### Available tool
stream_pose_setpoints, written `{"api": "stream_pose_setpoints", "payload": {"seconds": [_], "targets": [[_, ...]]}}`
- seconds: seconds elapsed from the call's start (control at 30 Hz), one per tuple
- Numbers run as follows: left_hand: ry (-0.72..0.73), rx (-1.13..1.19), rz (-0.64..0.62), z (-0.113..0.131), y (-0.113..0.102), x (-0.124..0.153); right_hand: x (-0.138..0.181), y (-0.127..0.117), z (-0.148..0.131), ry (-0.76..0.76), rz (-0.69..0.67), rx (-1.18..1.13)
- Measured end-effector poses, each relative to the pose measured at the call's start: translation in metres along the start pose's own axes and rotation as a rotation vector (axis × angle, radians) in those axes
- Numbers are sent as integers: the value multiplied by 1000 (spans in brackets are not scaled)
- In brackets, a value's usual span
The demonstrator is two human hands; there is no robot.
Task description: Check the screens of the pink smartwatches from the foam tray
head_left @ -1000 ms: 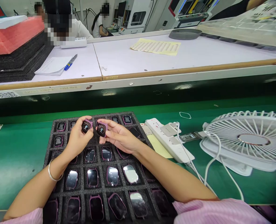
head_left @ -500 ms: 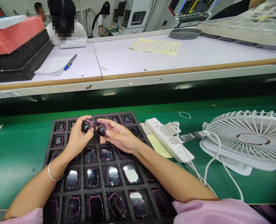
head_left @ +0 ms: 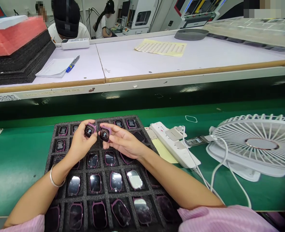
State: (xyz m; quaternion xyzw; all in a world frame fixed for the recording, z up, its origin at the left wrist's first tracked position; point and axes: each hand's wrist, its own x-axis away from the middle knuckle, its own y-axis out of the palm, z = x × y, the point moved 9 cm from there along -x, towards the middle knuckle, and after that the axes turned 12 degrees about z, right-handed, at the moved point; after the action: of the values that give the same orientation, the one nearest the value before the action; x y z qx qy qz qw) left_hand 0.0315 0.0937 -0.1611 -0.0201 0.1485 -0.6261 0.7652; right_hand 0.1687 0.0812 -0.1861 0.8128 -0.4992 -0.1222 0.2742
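Note:
Above the far part of a dark foam tray (head_left: 84, 178), my left hand (head_left: 81, 141) grips a purple smartwatch body (head_left: 89, 130) between thumb and fingers, its screen lit. Close beside it, my right hand (head_left: 124, 141) pinches a second purple smartwatch body (head_left: 105, 134), also with a lit screen. The two watches are side by side with a small gap. In the tray's compartments lie several more purple watch bodies, such as a dark-screened watch (head_left: 99, 215). A few in the far rows, like this watch (head_left: 60, 145), show white text on their screens.
Right of the tray lie a white power strip (head_left: 173, 145) with plugs and cables, a yellow paper (head_left: 164, 150) and a white fan (head_left: 260, 145). On the raised shelf are stacked foam (head_left: 17, 61), a pen (head_left: 72, 64), a sticker sheet (head_left: 160, 48) and a grey dish (head_left: 191, 34). People sit beyond.
My hands and both watches stay almost where they were. Across the shelf, the nearest person's head has shifted slightly.

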Motion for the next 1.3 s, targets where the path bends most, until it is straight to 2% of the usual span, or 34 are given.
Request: {"api": "stream_pose_setpoints", "payload": {"seconds": [0.17,0.87,0.93,1.1,1.3], "targets": [[1,-62,-18,-1,1,0,-1,0,-1,-19,-17,-9],[4,5,-54,-4,4,0,-1,0,1,8,-4,-45],[-42,41,-39,-8,4,-2,-3,-4,3,21,30,-54],[-299,230,-53,-22,10,0,-9,-19,11,113,174,-104],[-424,436,-103,-17,16,6,-12,-27,0,0,245,-12]]}}
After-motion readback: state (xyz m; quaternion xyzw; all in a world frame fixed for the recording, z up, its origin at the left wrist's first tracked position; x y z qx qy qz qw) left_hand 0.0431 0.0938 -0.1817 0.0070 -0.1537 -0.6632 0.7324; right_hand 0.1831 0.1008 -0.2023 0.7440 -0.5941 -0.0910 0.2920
